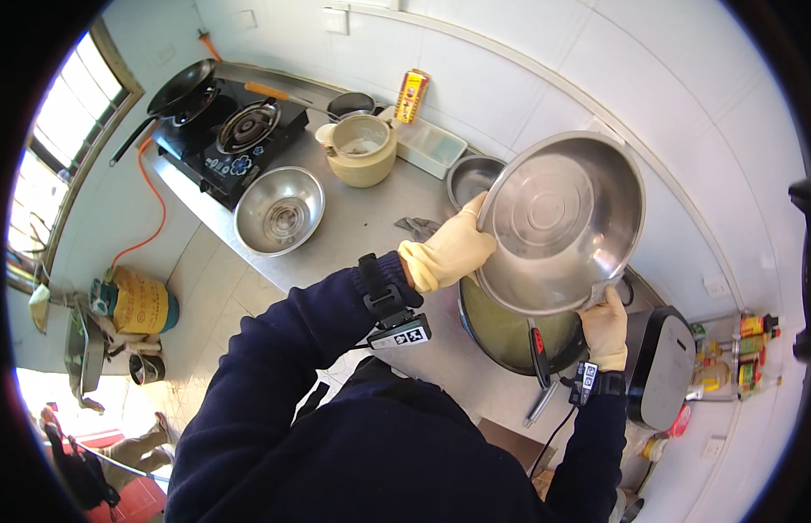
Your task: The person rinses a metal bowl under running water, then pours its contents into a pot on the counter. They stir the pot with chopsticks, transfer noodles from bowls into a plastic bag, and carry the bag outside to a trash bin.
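Both of my hands wear pale yellow rubber gloves. My left hand [459,247] grips the left rim of a large stainless steel basin [542,209], which is tilted with its inside facing me. A grey cloth [600,292] lies between the basin's lower right rim and my right hand [604,327], whose fingers press it to the metal. Beneath the basin sits a wide pan [503,353] of greenish-yellow liquid, partly hidden by it. A utensil with a black and red handle [539,353] rests across the pan's near edge.
A second steel bowl [279,210], a beige ceramic pot [361,151] and a gas stove [238,140] stand along the counter to the left. Behind the basin is a smaller metal bowl [472,180]. A black and grey appliance [663,366] and several condiment bottles [748,353] are at right.
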`<state>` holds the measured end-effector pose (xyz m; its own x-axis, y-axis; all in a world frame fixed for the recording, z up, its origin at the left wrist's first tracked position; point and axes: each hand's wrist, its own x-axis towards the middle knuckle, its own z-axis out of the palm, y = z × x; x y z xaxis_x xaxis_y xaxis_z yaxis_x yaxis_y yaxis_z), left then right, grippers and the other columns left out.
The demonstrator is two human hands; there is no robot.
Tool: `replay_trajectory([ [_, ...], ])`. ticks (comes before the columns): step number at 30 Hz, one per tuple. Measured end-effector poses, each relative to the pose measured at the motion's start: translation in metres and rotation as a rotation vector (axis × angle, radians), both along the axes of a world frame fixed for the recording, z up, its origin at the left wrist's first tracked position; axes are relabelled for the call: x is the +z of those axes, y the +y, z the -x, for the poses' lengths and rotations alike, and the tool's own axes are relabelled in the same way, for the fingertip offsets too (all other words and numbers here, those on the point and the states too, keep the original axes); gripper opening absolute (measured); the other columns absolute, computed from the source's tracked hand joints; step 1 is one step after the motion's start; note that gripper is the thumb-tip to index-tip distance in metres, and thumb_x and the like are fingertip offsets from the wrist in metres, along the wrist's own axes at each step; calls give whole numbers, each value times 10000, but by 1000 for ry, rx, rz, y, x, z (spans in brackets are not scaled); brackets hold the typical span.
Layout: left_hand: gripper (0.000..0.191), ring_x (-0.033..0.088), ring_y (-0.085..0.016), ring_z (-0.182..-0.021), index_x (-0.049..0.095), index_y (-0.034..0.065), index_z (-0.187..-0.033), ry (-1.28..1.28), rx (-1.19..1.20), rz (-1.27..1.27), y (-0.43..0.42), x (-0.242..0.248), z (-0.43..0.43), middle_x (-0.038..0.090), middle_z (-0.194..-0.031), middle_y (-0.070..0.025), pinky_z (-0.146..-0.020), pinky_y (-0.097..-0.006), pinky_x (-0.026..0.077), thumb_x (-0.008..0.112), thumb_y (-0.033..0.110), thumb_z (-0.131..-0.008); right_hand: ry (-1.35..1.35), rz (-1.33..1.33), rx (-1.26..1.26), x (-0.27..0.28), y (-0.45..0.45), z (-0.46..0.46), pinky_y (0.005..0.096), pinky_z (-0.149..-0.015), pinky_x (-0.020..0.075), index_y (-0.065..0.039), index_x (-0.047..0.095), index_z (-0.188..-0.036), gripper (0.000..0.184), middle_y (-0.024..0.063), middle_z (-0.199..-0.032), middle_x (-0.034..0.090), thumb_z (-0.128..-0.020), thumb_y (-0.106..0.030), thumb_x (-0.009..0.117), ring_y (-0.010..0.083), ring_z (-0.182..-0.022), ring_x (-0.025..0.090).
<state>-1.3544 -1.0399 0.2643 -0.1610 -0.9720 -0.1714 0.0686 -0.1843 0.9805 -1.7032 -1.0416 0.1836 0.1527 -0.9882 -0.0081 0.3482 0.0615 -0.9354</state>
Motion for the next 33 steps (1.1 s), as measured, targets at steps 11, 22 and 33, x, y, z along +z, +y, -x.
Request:
replay_trajectory([
  [11, 386, 644, -406, -879, 615, 9, -909, -81, -48, 502, 5, -48, 10, 663, -883, -193, -775, -438, 535, 824, 270, -716, -206, -255, -61, -3, -8, -27, 414, -1029, 458, 22, 608, -1179, 311, 141, -1202, 648, -921, -136, 535, 282, -1156, 597],
  [22, 534, 662, -295, -1053, 509, 26, -1253, 700, 30, -374, 32, -95, 109, 642, -1153, -156, -816, -335, 559, 768, 167, -808, -291, -451, -328, -14, 21, -82, 502, -1125, 352, 23, 463, -1276, 481, 192, -1330, 489, -798, 55, 497, 357, -1256, 472],
  [33, 1145, 258, -438, -1449, 274, -73, -1485, -818, -8, 1067, 31, -27, 23, 249, -1543, -299, -1183, -511, 243, 860, 383, -613, 1097, 126, -61, 17, 67, 20, 322, -851, 533, 17, 528, -1008, 384, 182, -958, 664, -770, -57, 821, 212, -909, 669],
])
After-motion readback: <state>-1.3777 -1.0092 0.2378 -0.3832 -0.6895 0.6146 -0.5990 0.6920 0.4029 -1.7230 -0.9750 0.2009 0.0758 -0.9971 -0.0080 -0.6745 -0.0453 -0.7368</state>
